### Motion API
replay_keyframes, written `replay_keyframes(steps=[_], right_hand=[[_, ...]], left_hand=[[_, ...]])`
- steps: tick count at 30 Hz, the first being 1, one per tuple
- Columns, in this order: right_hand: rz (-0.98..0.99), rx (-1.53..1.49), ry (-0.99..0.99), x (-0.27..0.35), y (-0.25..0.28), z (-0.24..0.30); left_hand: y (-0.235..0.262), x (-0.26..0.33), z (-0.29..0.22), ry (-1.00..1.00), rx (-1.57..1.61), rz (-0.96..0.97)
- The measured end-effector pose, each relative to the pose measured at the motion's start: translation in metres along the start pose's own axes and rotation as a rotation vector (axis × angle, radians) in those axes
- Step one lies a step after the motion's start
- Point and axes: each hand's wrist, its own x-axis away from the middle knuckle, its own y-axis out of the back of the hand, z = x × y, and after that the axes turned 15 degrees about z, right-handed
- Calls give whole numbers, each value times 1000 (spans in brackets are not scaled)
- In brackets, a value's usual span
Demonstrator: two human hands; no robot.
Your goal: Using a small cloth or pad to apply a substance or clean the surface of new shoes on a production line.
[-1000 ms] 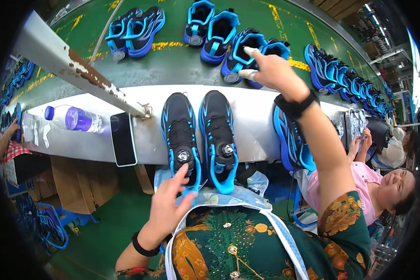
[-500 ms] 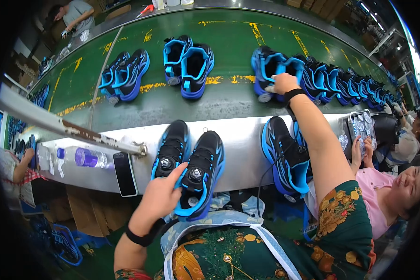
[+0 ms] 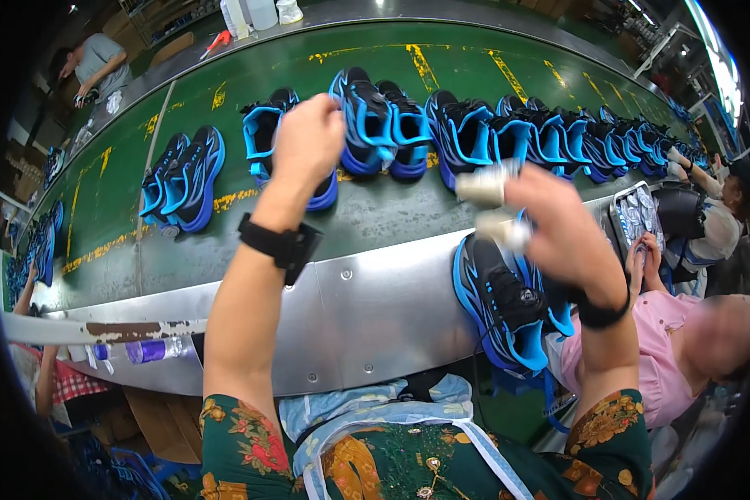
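My left hand point(image 3: 310, 142) is over the green belt with its fingers curled. It is close against the left side of a black and blue sneaker point(image 3: 364, 125), and its fingertips are hidden. A second sneaker point(image 3: 407, 129) stands beside that one. Below my left hand, part of another sneaker point(image 3: 322, 193) shows. My right hand point(image 3: 550, 218), blurred by motion, hangs above the metal ledge with fingers apart and nothing visible in them. White finger cots point(image 3: 483, 185) cover some of its fingertips. Beneath it, a sneaker point(image 3: 502, 304) with a dial on its tongue rests on the ledge, its mate partly hidden.
Several sneaker pairs point(image 3: 550, 137) line the belt to the right; another pair point(image 3: 183, 179) stands left. A white metal bar point(image 3: 100, 330) crosses the lower left near a purple-labelled bottle point(image 3: 147, 350). A co-worker in pink point(image 3: 667, 325) sits right, beside a tray point(image 3: 637, 208).
The two sneakers under my left hand have left the ledge; a pair now stands in the former gap on the belt. Sneakers on the belt have shifted left. My right hand has drawn back toward me.
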Motion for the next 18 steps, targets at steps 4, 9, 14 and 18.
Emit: replay_keyframes(steps=[4,9,14,18], right_hand=[[235,-53,178,45,-21,29],[293,-142,109,61,-40,54],[313,-158,37,84,-58,72],[318,-258,46,98,-71,70]], left_hand=[[17,0,87,343,-451,332],[-6,9,116,562,-440,593],[10,25,95,699,-315,573],[40,84,52,536,-291,545]])
